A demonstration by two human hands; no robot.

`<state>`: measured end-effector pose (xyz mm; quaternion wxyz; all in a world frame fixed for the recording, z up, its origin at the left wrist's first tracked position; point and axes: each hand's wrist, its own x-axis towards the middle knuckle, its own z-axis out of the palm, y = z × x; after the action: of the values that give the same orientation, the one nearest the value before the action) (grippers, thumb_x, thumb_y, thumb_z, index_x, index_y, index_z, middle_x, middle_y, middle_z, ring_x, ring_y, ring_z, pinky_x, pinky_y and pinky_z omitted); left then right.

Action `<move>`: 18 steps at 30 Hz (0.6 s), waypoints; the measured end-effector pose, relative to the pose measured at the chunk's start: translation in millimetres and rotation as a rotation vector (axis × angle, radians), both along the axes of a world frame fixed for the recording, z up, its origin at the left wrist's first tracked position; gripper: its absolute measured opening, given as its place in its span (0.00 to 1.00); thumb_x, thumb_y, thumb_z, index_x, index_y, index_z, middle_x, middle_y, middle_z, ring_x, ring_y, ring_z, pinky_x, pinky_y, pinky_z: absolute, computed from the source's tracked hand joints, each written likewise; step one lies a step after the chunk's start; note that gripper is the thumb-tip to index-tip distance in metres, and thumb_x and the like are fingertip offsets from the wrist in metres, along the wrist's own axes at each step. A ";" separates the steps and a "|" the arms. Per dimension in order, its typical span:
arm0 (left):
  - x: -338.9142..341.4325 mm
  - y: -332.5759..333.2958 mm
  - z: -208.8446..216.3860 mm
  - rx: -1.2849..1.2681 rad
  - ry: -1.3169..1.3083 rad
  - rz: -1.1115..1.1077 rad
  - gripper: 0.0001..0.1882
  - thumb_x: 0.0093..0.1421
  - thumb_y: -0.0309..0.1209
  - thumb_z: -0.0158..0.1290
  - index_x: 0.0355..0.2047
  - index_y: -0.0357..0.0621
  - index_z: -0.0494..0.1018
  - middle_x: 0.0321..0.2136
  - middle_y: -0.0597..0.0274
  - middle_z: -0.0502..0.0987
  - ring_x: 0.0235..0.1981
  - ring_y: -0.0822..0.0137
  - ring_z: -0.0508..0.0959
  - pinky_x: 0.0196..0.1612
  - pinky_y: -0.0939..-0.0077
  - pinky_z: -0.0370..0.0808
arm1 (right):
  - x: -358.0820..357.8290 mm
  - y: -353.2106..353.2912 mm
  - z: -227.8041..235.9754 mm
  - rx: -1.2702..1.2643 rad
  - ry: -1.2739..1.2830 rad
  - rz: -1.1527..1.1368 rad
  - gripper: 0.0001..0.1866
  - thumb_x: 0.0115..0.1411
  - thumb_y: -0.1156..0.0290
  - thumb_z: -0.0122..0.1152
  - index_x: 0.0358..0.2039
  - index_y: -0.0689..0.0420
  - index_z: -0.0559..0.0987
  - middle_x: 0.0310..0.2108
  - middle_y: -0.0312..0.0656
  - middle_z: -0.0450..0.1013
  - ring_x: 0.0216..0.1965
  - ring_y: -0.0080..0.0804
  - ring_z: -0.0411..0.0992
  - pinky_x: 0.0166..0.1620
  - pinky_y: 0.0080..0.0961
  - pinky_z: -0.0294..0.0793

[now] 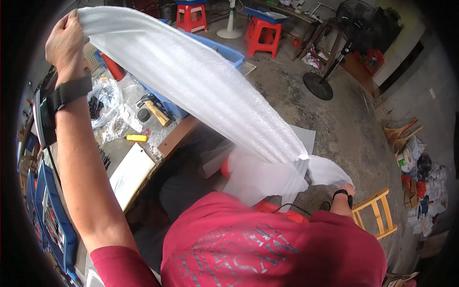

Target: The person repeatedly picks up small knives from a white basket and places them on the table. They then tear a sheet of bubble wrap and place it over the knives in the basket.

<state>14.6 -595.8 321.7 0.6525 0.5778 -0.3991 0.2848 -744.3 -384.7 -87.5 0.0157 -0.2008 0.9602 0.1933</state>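
A long white foam packing sheet point(196, 81) stretches across the view from upper left to lower right. High at the upper left, my left hand point(67, 44) is closed on one end of it, the arm raised. My right hand point(350, 188) is far out at the lower right, its fingers mostly hidden, closed on the other end. The sheet is narrow and bunched near the right hand. Below it hang more translucent white sheets point(260, 182), partly over something red. Where the sheets meet, I cannot tell whether they are joined.
The workbench point(179, 136) at left bears a hammer point(158, 114), a yellow-handled tool point(136, 137), plastic bags point(106, 98) and a blue bin point(229, 52). Red stools point(264, 36) and a floor fan point(318, 86) stand beyond. A wooden stool point(377, 215) is near my right hand.
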 end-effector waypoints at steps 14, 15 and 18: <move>-4.2 1.4 -9.6 0.094 0.086 0.053 0.16 0.51 0.46 0.48 0.35 0.54 0.75 0.32 0.60 0.77 0.37 0.62 0.75 0.42 0.74 0.68 | -83.1 26.4 39.0 -0.371 0.086 -0.251 0.13 0.53 0.69 0.45 0.34 0.60 0.77 0.37 0.42 0.73 0.38 0.38 0.72 0.36 0.31 0.69; -4.8 1.2 -10.1 0.118 0.074 0.089 0.16 0.52 0.46 0.47 0.35 0.54 0.75 0.32 0.60 0.76 0.37 0.62 0.75 0.42 0.74 0.68 | -95.1 23.3 39.6 -0.516 0.097 -0.384 0.12 0.53 0.69 0.47 0.33 0.57 0.78 0.36 0.40 0.74 0.37 0.35 0.72 0.34 0.29 0.69; -3.4 1.7 -10.3 0.112 0.032 0.167 0.16 0.52 0.45 0.47 0.37 0.54 0.75 0.30 0.60 0.77 0.33 0.61 0.76 0.40 0.72 0.70 | -141.4 21.7 35.4 -0.352 0.231 -0.325 0.09 0.53 0.70 0.50 0.32 0.53 0.78 0.35 0.36 0.74 0.35 0.31 0.73 0.31 0.26 0.69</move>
<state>11.2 -594.1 311.4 0.5994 0.6493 -0.3544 0.3060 -885.7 -363.0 -52.1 -0.0982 -0.0200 0.9942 0.0398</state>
